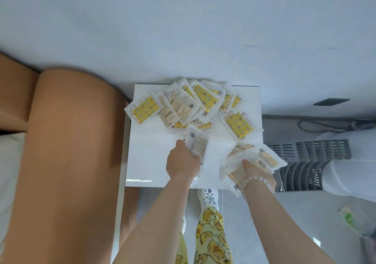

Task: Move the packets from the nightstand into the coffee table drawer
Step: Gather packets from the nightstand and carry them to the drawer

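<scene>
On the nightstand (150, 162), far half, packets (183, 105) are lying in a loose overlapping pile, some yellow side up, some label side up. Your left hand (182, 162) is hovering over the near middle of the top, fingers curling round one packet (197, 143), label side up, its far end pointing at the pile. Your right hand (258, 172) is sitting at the near right corner, clutching a stack (254, 160) of several packets, thumb pressing on top. A bead bracelet (256, 180) is circling that wrist. One yellow packet (239, 125) is lying just right of the pile, apart from the stack. Left of the nightstand a tan headboard (67, 141) is standing. Right of it a grey crate (309, 151) is sitting. Duck-print trousers (211, 233) are showing between your arms.
</scene>
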Demonstrator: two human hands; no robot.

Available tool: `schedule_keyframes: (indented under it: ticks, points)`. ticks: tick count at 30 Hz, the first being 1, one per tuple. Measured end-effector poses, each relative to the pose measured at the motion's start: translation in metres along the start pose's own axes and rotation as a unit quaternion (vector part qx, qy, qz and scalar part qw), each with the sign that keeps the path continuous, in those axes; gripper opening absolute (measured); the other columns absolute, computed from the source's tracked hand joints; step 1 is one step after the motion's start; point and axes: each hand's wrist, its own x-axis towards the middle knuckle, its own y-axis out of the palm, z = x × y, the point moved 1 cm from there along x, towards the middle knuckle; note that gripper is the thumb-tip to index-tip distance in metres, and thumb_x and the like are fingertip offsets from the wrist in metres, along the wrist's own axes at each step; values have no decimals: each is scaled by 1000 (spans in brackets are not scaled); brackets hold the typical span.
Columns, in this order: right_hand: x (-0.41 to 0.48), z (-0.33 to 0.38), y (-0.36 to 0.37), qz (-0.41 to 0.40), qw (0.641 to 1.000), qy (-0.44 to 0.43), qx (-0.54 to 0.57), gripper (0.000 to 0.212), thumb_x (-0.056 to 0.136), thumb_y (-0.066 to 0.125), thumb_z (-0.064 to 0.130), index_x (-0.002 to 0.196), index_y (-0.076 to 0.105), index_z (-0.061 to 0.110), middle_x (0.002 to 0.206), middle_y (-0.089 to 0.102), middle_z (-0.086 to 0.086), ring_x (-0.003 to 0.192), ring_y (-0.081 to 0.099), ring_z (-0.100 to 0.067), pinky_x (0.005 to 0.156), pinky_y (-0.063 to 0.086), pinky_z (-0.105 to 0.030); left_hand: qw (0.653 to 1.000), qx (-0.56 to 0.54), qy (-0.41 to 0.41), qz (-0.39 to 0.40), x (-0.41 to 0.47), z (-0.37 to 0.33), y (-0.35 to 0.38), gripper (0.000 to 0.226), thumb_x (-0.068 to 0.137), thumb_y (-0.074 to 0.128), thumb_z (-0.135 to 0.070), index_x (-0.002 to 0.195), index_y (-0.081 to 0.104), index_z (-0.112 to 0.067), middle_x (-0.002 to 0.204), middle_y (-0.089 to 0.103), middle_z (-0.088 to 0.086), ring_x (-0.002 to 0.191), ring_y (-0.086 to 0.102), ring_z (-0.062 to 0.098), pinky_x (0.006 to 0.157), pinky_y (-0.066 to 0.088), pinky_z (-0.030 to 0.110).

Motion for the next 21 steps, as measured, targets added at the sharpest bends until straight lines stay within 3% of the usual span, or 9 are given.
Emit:
schedule_keyframes:
  ticks: [1,4,7,13,16,21]
  points:
    - [-8,3,-1,7,1000,-2,13,102,56,80,63,132,47,4,132,54,-12,118,54,-29,97,44,-37,1000,0,7,-1,-2,-3,-6,29,87,62,-22,108,46,-10,94,56,1,80,52,22,63,43,30]
    - [-35,13,-12,-46,998,-32,-1,68,78,73,43,124,52,-1,126,57,-15,115,56,-31,91,45,-37,999,-5,32,-1,-13,-15,-24,33,85,63,-22,112,48,-11,103,61,4,88,59,26,65,46,31]
    - [-66,24,-19,-44,997,-57,7,58,83,70,37,121,54,-4,122,58,-17,114,56,-32,89,44,-37,998,-7,65,-2,-27,-37,-46,36,85,64,-21,116,47,-11,108,61,5,97,60,27,68,46,31]
    - [-97,45,-24,-26,994,-107,6,41,78,73,35,104,60,6,92,61,-10,87,58,-27,78,46,-34,993,5,111,-42,-40,-69,-90,34,84,63,-17,112,47,-11,106,59,5,86,53,24,65,41,30]
    - [-105,56,-24,-22,992,-124,-12,38,78,72,38,98,57,9,84,55,-5,82,56,-26,81,48,-34,992,11,116,-56,-40,-69,-103,35,84,64,-17,114,48,-10,106,60,4,83,50,22,64,41,30]
    - [-128,73,-31,-23,989,-147,12,52,78,72,41,112,58,5,89,54,-5,98,61,-28,83,47,-34,991,12,125,-45,-52,-74,-114,35,83,64,-19,113,48,-10,107,60,5,88,56,23,66,46,31]
